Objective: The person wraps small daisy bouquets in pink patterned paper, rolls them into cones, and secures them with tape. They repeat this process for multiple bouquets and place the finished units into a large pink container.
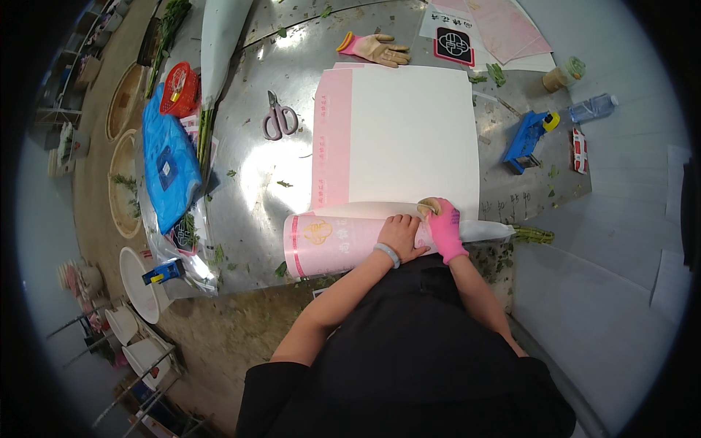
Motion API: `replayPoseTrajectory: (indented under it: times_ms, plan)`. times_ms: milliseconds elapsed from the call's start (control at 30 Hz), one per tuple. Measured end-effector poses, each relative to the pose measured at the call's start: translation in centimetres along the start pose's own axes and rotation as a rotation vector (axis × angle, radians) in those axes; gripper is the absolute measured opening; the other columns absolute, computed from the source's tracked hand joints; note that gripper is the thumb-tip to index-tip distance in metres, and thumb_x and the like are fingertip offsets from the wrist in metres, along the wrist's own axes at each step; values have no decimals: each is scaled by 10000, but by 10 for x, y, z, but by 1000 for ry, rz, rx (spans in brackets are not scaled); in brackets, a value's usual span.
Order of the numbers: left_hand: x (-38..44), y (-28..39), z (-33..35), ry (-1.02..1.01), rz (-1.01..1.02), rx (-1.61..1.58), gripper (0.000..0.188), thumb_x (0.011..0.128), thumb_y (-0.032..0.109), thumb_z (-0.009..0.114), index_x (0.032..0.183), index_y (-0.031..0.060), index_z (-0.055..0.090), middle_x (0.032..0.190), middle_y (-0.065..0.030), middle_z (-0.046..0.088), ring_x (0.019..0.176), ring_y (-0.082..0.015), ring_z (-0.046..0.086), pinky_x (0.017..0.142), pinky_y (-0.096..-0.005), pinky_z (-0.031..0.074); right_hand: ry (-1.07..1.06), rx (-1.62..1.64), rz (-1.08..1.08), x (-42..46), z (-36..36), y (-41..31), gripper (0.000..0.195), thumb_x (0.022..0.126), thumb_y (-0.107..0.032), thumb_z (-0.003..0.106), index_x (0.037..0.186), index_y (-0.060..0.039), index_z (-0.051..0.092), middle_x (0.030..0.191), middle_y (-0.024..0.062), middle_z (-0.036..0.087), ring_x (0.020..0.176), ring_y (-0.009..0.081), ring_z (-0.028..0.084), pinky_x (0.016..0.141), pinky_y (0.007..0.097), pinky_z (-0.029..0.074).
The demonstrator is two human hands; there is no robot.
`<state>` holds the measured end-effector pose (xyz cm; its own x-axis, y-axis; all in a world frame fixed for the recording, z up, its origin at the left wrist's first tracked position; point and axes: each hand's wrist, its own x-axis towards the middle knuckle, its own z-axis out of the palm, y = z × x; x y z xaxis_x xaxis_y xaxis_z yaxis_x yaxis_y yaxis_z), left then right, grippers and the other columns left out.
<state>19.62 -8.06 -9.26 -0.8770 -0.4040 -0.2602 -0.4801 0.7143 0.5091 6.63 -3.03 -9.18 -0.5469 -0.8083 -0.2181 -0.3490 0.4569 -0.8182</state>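
At the table's near edge lies a bundle of stems (531,234) rolled in pink printed wrapping paper (328,243), with a white inner wrap (484,231) showing where the cut ends stick out on the right. My left hand (402,236), bare with a grey wristband, rests flat on the roll. Beside it my right hand (442,227), in a pink work glove with a tan palm, is at the paper's upper edge; its fingertips are curled and partly hidden. Beyond the roll lies a stack of white paper sheets (411,131) with a pink printed border.
Scissors (280,120) lie left of the stack, a loose glove (375,49) beyond it. A blue tape dispenser (526,141), a plastic bottle (592,108) and a cup (564,75) stand or lie right. A red basket (181,90), blue plastic bag (170,159) and another wrapped bundle (219,49) lie left.
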Motion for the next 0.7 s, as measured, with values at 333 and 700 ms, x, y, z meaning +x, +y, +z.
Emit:
replayPoseTrajectory:
  times_ms: [333, 700]
  plan:
    - [-20, -19, 3, 382, 362, -194, 363, 710, 320, 700, 958, 89, 570, 917, -105, 529, 908, -270, 501, 821, -384, 379, -167, -80, -64, -25, -37, -18, 144, 756, -54, 583, 892, -29, 622, 871, 152, 617, 853, 315, 578, 753, 372, 464]
    - [-34, -26, 2, 412, 259, -67, 430, 686, 318, 705, 1055, 157, 554, 1101, -50, 508, 1065, -258, 461, 894, -461, 333, -319, 70, -292, -47, -24, 24, 156, 674, 32, 597, 801, -58, 608, 871, 65, 614, 895, 256, 548, 849, 354, 409]
